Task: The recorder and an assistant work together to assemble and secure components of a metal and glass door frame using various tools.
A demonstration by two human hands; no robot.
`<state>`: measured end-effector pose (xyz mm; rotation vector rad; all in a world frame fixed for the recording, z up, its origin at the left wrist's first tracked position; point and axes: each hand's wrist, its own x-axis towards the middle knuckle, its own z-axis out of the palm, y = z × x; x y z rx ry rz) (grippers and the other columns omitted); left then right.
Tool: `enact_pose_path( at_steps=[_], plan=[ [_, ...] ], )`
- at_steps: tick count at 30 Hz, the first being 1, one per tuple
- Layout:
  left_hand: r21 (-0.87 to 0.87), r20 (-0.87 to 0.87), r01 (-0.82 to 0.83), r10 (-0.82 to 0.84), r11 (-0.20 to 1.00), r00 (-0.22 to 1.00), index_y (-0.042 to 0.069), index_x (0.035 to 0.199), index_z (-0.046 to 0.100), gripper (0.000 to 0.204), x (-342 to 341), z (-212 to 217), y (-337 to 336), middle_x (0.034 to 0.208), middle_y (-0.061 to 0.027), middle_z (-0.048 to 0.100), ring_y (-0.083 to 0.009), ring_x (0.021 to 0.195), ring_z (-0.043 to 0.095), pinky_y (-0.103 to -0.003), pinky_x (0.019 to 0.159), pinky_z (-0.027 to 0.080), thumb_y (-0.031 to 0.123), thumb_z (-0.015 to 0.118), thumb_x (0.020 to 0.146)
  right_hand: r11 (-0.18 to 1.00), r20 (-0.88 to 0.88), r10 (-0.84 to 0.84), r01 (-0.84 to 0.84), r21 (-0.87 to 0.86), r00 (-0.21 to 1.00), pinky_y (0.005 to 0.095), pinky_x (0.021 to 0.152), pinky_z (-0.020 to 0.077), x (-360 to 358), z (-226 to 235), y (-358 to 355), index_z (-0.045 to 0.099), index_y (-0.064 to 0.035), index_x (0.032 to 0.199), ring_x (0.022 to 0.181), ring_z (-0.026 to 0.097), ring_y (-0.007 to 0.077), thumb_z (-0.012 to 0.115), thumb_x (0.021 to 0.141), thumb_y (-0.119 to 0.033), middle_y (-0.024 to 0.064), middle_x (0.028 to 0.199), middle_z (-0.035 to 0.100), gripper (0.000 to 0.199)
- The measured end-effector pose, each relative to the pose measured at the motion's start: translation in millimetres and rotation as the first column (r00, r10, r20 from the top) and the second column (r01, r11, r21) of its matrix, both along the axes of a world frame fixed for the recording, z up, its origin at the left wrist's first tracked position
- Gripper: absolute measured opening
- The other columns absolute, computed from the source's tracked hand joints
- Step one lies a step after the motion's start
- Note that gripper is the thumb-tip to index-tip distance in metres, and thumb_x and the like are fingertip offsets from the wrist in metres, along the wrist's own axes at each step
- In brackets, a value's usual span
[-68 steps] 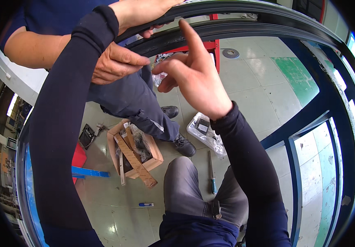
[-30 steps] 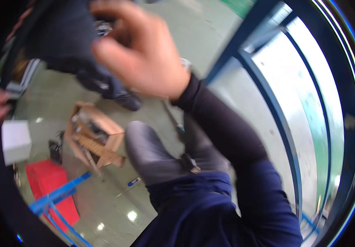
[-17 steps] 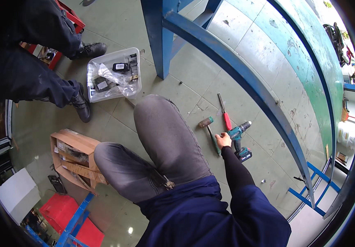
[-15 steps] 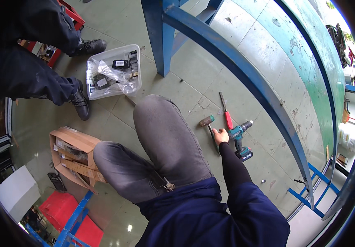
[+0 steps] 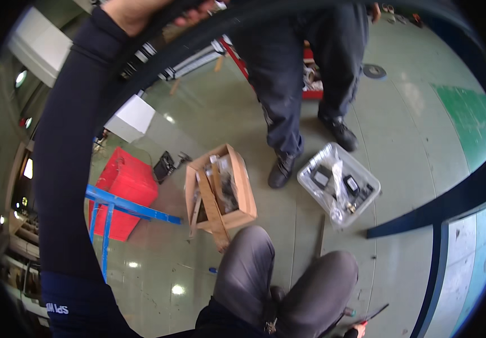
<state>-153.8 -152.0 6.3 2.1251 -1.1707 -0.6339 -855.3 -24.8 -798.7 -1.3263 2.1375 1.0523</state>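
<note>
My left arm is raised along the left side, and my left hand (image 5: pixel 141 12) reaches the top edge. Its fingers are curled round a thick dark bar (image 5: pixel 167 48), which crosses the top of the view in a curve. Low at the bottom edge shows a small part of my right hand (image 5: pixel 359 330), mostly cut off. It is beside the red handle of a long thin tool (image 5: pixel 376 313) with a dark blade, on the floor. Close by is the greenish head of a hammer (image 5: pixel 349 311). Whether the right hand grips either one cannot be made out.
Ahead stands another person (image 5: pixel 288 84) in dark trousers. A clear plastic bin (image 5: pixel 375 194) of parts and bags is near their shoes. A cardboard box (image 5: pixel 246 191) with wood strips sits before my knees. Left are a red bin (image 5: pixel 127 186) and blue stand (image 5: pixel 136 205); right, a blue frame (image 5: pixel 429 217).
My view has swung to the left, so the tools now sit at the bottom edge. My left arm has come into view, its hand on the dark bar. The drill is out of sight.
</note>
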Motion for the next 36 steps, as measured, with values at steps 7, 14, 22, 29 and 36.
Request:
enact_pose_path(
  at_steps=[7, 14, 22, 29, 36],
  plan=[
    [0.147, 0.267, 0.350, -0.378, 0.925, 0.886, 0.002, 0.114, 0.060, 0.038, 30.4, 35.1, 62.9, 0.084, 0.0035, 0.057, -0.0011, 0.068, 0.048, -0.018, 0.059, 0.040, 0.035, 0.059, 0.096, 0.800, 0.612, 0.122, 0.287, -0.527, 0.781, 0.0405, 0.089, 0.0470, 109.1, 208.4, 33.4, 0.055, -0.0044, 0.118, 0.097, 0.061, 0.0300, 0.063, 0.091, -0.037, 0.0168, 0.107, 0.065, 0.043],
    [0.029, 0.619, 0.528, -0.429, 0.849, 0.657, 0.002, 0.111, 0.059, 0.032, 52.6, 13.3, 47.4, 0.087, 0.0037, 0.060, -0.0040, 0.067, 0.055, -0.021, 0.057, 0.047, 0.028, 0.065, 0.094, 0.764, 0.883, 0.465, 0.530, -0.368, -0.057, 0.0269, 0.066, 0.0479, 257.3, 446.2, -23.6, 0.046, 0.0039, 0.138, 0.073, 0.057, 0.0139, 0.047, 0.090, 0.001, 0.0123, 0.100, 0.063, 0.048],
    [0.107, 0.381, 0.386, -0.396, 0.916, 0.836, 0.003, 0.100, 0.059, 0.032, 57.5, 17.8, 63.3, 0.089, 0.0039, 0.056, -0.0035, 0.085, 0.050, -0.021, 0.081, 0.043, 0.031, 0.071, 0.090, 0.906, 0.718, 0.423, 0.272, -0.324, -0.553, 0.0272, 0.080, 0.0475, 433.2, 630.0, -84.4, 0.049, 0.0009, 0.137, 0.087, 0.059, 0.0143, 0.057, 0.095, -0.009, 0.0118, 0.102, 0.065, 0.045],
    [0.000, 0.482, 0.375, -0.329, 0.927, 0.812, 0.001, 0.100, 0.062, 0.038, 41.5, 3.1, 47.2, 0.083, 0.0023, 0.063, -0.0028, 0.073, 0.057, -0.021, 0.064, 0.047, 0.033, 0.076, 0.086, 0.947, 0.760, 0.320, 0.185, -0.262, -0.566, 0.0261, 0.064, 0.0451, 469.5, 657.0, -111.9, 0.047, -0.0005, 0.138, 0.073, 0.052, 0.0087, 0.052, 0.099, -0.019, 0.0063, 0.087, 0.061, 0.043],
    [-0.025, 0.696, 0.285, -0.188, 0.958, 0.693, -0.001, 0.095, 0.066, 0.041, 32.5, 1.6, 47.4, 0.076, 0.0000, 0.066, -0.0051, 0.071, 0.060, -0.024, 0.066, 0.049, 0.039, 0.072, 0.088, 0.966, 0.731, 0.253, 0.131, -0.222, -0.633, 0.0251, 0.060, 0.0429, 479.4, 664.3, -118.0, 0.046, 0.0021, 0.138, 0.069, 0.049, 0.0079, 0.054, 0.098, -0.018, 0.0029, 0.084, 0.058, 0.045]
  ],
)
